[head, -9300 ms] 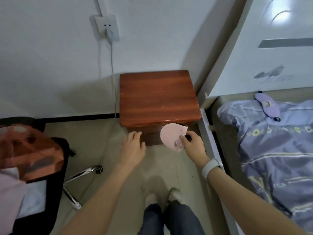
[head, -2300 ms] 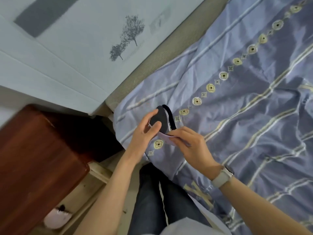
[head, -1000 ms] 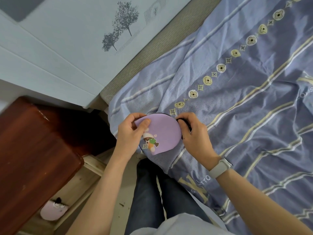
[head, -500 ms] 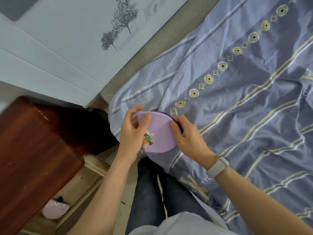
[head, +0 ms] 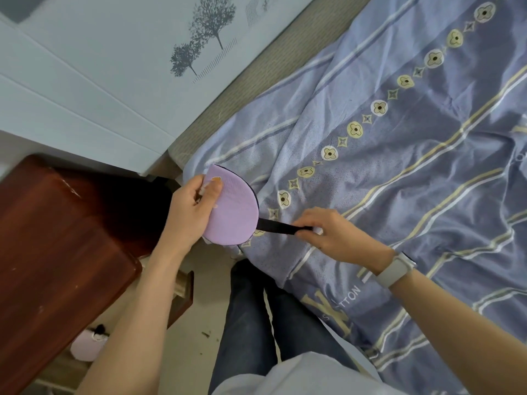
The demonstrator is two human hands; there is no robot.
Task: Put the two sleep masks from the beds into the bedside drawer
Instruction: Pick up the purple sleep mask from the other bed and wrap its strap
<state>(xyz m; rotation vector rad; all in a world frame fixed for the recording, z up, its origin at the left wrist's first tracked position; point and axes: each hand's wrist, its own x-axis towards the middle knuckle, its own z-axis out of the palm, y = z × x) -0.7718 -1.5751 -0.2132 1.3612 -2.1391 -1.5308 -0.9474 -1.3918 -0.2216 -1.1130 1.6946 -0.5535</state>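
In the head view, a folded purple sleep mask is gripped by the left hand, fingers closed over its left edge, above the corner of the bed. Its black strap is drawn out to the right and pinched by the closed fingers of the right hand, on whose wrist a pale watch band is worn. Beneath lies a blue-purple quilt with flower medallions and stripes; large yellow letters are printed near its lower edge, with "TTON" legible and the rest hidden in folds. A tree drawing is seen on the white headboard. At lower left, a pink sleep mask lies in the open drawer beneath the red-brown bedside cabinet.
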